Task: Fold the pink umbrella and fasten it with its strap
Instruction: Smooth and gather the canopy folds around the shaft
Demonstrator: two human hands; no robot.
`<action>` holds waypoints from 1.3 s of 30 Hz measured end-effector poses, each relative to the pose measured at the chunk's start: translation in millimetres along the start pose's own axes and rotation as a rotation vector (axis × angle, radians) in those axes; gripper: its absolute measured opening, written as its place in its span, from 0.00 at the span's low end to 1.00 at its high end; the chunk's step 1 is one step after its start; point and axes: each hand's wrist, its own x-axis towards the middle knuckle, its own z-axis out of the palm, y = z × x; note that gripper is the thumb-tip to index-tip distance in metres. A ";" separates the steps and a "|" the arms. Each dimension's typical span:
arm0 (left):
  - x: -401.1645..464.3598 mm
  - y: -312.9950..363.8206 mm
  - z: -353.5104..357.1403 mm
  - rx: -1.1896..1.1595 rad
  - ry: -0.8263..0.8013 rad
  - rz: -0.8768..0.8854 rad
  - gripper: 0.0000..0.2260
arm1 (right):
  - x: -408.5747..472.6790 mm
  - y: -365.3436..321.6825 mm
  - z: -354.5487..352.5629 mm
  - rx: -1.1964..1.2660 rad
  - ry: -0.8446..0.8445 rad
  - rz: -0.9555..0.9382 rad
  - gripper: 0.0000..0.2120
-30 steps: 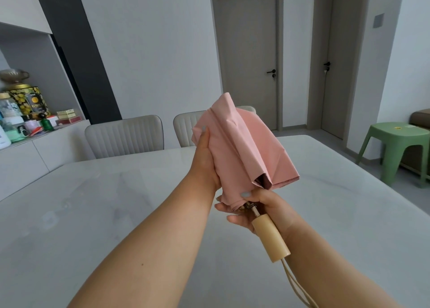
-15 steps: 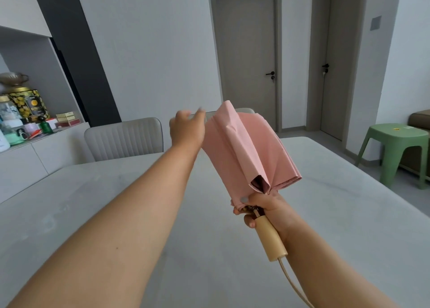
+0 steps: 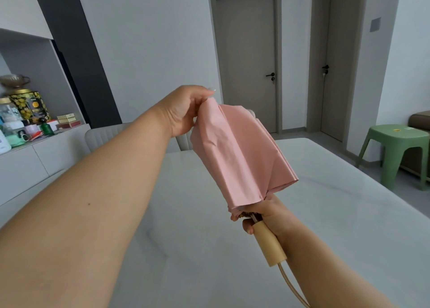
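The left hand (image 3: 183, 112) pinches the top edge of the pink umbrella (image 3: 237, 154), which is held up in the air over the white worktop (image 3: 337, 226). Lower down, the right hand (image 3: 267, 217) is wrapped around its wooden handle (image 3: 270, 246).

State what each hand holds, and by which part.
Both hold the pink umbrella. The left hand pinches the canopy fabric at its top end; the right hand grips the base of the canopy just above the wooden handle.
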 end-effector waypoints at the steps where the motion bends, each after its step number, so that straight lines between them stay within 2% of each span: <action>1: -1.2 0.4 -2.1 -0.049 0.004 0.012 0.10 | 0.4 0.0 -0.5 0.006 0.000 -0.005 0.16; 6: -5.7 2.4 -10.3 0.015 0.032 0.024 0.12 | 1.2 0.9 -1.4 0.048 -0.009 -0.022 0.16; 10: -7.2 3.0 -21.7 -0.181 0.033 0.048 0.11 | 0.7 0.3 -1.1 0.057 -0.033 -0.027 0.16; 15: -8.9 1.2 -28.0 -0.224 0.057 0.035 0.06 | -0.3 0.1 -0.2 0.049 -0.073 -0.035 0.14; 18: -9.6 2.1 -26.6 0.008 0.086 0.020 0.04 | 0.0 0.7 0.4 0.049 -0.066 -0.030 0.21; 22: -8.1 3.3 -23.5 0.153 0.156 0.016 0.10 | 1.6 1.8 -0.7 0.057 -0.054 -0.024 0.19; 28: -7.7 -9.3 -0.4 0.354 0.327 0.078 0.06 | 4.3 3.4 -2.2 0.044 0.018 -0.045 0.16; 30: -10.9 -17.0 13.2 0.423 0.331 0.077 0.03 | 5.2 5.0 -2.7 0.042 0.057 -0.051 0.16; 32: -14.7 -28.5 25.0 0.463 0.306 0.044 0.04 | 4.7 4.8 -2.9 0.043 0.075 -0.048 0.16; 36: -18.6 -42.2 32.3 0.313 0.319 -0.037 0.09 | 3.5 2.4 -3.7 0.051 0.044 -0.037 0.16; 39: -18.2 -46.9 31.5 0.177 0.327 -0.092 0.07 | 3.6 1.8 -3.3 0.105 -0.022 -0.033 0.26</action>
